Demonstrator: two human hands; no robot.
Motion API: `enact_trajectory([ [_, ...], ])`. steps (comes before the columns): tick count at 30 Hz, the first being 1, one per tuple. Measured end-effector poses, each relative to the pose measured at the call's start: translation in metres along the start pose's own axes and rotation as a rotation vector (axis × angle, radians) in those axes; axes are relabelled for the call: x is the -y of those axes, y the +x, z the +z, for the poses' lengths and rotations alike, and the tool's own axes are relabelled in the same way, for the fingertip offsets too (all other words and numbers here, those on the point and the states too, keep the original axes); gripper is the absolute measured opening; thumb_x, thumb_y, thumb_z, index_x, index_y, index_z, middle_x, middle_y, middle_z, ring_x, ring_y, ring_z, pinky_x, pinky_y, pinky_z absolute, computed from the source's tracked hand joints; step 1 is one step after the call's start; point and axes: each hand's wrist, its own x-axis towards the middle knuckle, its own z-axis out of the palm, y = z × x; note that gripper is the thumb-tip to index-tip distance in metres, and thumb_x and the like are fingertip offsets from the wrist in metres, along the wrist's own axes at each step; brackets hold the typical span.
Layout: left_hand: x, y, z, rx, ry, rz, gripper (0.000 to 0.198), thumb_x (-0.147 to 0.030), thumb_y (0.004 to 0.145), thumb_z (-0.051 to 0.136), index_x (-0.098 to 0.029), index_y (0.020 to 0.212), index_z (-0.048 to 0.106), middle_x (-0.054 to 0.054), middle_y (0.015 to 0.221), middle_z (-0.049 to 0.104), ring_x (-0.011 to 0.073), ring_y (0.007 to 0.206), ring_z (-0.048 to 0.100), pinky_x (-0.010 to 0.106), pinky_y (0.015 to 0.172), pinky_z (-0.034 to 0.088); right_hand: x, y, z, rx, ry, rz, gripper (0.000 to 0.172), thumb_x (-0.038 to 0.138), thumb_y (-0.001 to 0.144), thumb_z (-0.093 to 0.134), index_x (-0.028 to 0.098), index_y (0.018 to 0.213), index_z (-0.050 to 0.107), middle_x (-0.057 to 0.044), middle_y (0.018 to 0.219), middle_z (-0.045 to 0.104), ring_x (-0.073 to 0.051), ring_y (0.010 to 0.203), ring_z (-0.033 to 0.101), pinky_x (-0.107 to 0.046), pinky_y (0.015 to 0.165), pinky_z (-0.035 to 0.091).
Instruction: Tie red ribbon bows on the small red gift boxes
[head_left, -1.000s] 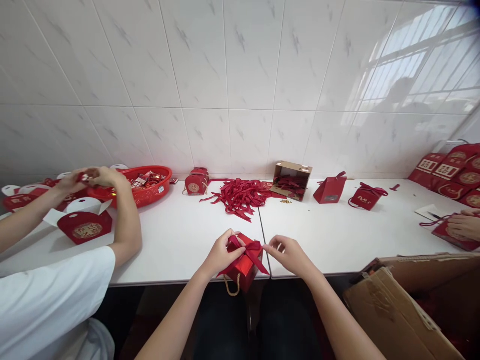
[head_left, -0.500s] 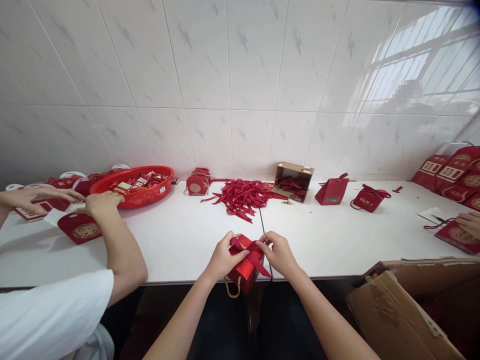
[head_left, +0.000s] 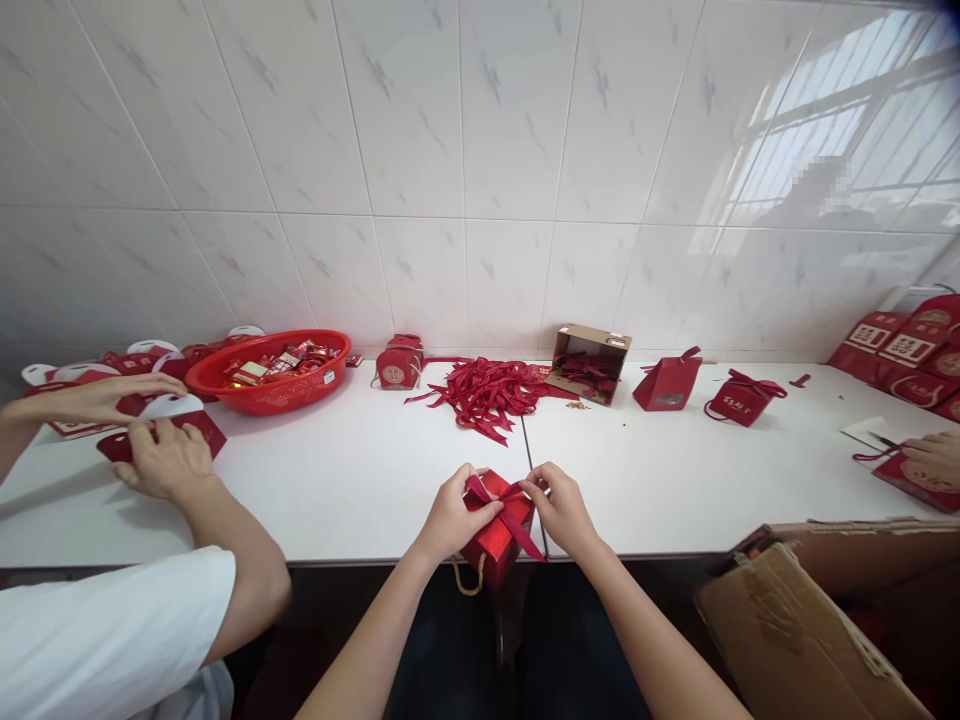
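A shiny red gift box (head_left: 487, 545) with a tan rope handle (head_left: 470, 580) is at the table's front edge, between my hands. Across its top lies a dark red ribbon (head_left: 519, 527), crossed or looped in the middle, with one tail hanging over the right side. My left hand (head_left: 459, 515) is closed, thumb on the ribbon at the crossing and fingers against the box's far side. My right hand (head_left: 556, 503) pinches the ribbon at the box's right between thumb and fingertips. Whether the ribbon is knotted I cannot tell.
Beyond lie a ribbon pile (head_left: 491, 392) and an open cardboard box (head_left: 591, 362). Finished-looking red boxes (head_left: 667, 382) stand right. Left, a co-worker's hands (head_left: 169, 455) handle a red box beside a red basket (head_left: 274, 395). A large carton (head_left: 810, 630) stands front right.
My hands and the ribbon keep almost the same pose on the box. At left, the co-worker's hands have shifted, and the red box between them has turned. The view has moved slightly.
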Motion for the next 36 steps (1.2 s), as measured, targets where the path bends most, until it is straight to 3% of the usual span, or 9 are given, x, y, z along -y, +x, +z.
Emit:
enact_trajectory([
  [8,-0.001,-0.002,0.001,0.013,-0.021,0.017,0.025,-0.029,0.071,0.065,-0.020,0.077,0.042,0.006,0.102,0.064,0.0221,0.102,0.059,0.034,0.086,0.045,-0.002,-0.002,0.000,-0.019,0.023,0.010,0.016,0.028,0.085,0.047,0.020,0.071,0.050,-0.003,0.073,0.056,-0.016,0.066,0.053,-0.028,0.062,0.043],
  [12,-0.002,-0.002,0.002,0.011,-0.077,0.014,0.027,-0.030,0.069,0.067,-0.020,0.075,0.043,0.006,0.099,0.064,0.0240,0.104,0.058,0.035,0.086,0.045,-0.005,0.003,-0.005,0.056,0.064,0.019,0.018,0.031,0.086,0.046,0.019,0.074,0.049,-0.003,0.074,0.055,-0.015,0.067,0.052,-0.028,0.063,0.043],
  [14,-0.003,-0.002,0.001,0.036,-0.126,0.024,0.025,-0.029,0.068,0.069,-0.020,0.076,0.047,0.006,0.097,0.064,0.0250,0.107,0.056,0.036,0.089,0.043,-0.012,0.002,-0.008,0.094,0.139,0.058,0.019,0.036,0.088,0.043,0.019,0.080,0.048,-0.002,0.074,0.055,-0.015,0.065,0.053,-0.029,0.061,0.043],
  [17,-0.003,-0.003,0.002,0.066,-0.233,0.055,0.028,-0.030,0.066,0.073,-0.020,0.084,0.054,0.007,0.097,0.063,0.0253,0.109,0.054,0.037,0.094,0.040,-0.029,-0.012,-0.012,0.006,0.327,0.101,0.026,0.044,0.090,0.036,0.020,0.098,0.042,-0.006,0.088,0.056,-0.015,0.068,0.056,-0.029,0.058,0.046],
  [21,0.010,-0.004,0.008,-0.051,-0.495,0.072,0.038,-0.042,0.073,0.067,-0.020,0.100,0.054,0.010,0.109,0.061,0.0251,0.110,0.054,0.039,0.098,0.036,-0.044,-0.056,-0.002,-0.110,0.451,0.040,0.051,0.053,0.086,0.041,0.024,0.127,0.028,-0.013,0.120,0.046,-0.022,0.099,0.056,-0.040,0.077,0.050],
  [25,0.026,-0.006,0.019,-0.239,-0.911,-0.063,0.045,-0.059,0.082,0.045,-0.020,0.103,0.054,0.011,0.112,0.061,0.0265,0.113,0.052,0.042,0.095,0.039,-0.029,-0.092,0.022,-0.142,0.356,0.037,0.102,0.055,0.067,0.068,0.026,0.142,0.006,-0.016,0.143,0.025,-0.031,0.130,0.032,-0.051,0.103,0.032],
  [28,0.036,-0.009,0.025,-0.281,-1.067,-0.166,0.047,-0.062,0.080,0.045,-0.019,0.098,0.056,0.010,0.104,0.064,0.0252,0.106,0.056,0.040,0.092,0.042,-0.012,-0.096,0.038,-0.139,0.249,0.059,0.114,0.042,0.065,0.074,0.027,0.143,-0.007,-0.015,0.148,0.015,-0.032,0.136,0.021,-0.053,0.108,0.024],
  [32,0.052,-0.009,0.029,-0.292,-0.912,-0.178,0.045,-0.060,0.078,0.050,-0.020,0.098,0.054,0.007,0.100,0.063,0.0223,0.101,0.058,0.036,0.089,0.043,-0.011,-0.088,0.042,-0.143,0.211,0.087,0.106,0.036,0.071,0.068,0.026,0.144,-0.009,-0.015,0.142,0.030,-0.029,0.131,0.033,-0.049,0.104,0.033],
  [36,0.069,-0.005,0.029,-0.365,-0.625,-0.263,0.043,-0.050,0.070,0.065,-0.020,0.096,0.049,0.005,0.092,0.061,0.0218,0.094,0.061,0.036,0.083,0.046,-0.050,-0.070,0.010,-0.226,0.061,0.135,0.108,0.045,0.068,0.068,0.022,0.144,-0.005,-0.017,0.136,0.039,-0.029,0.123,0.043,-0.047,0.098,0.038],
])
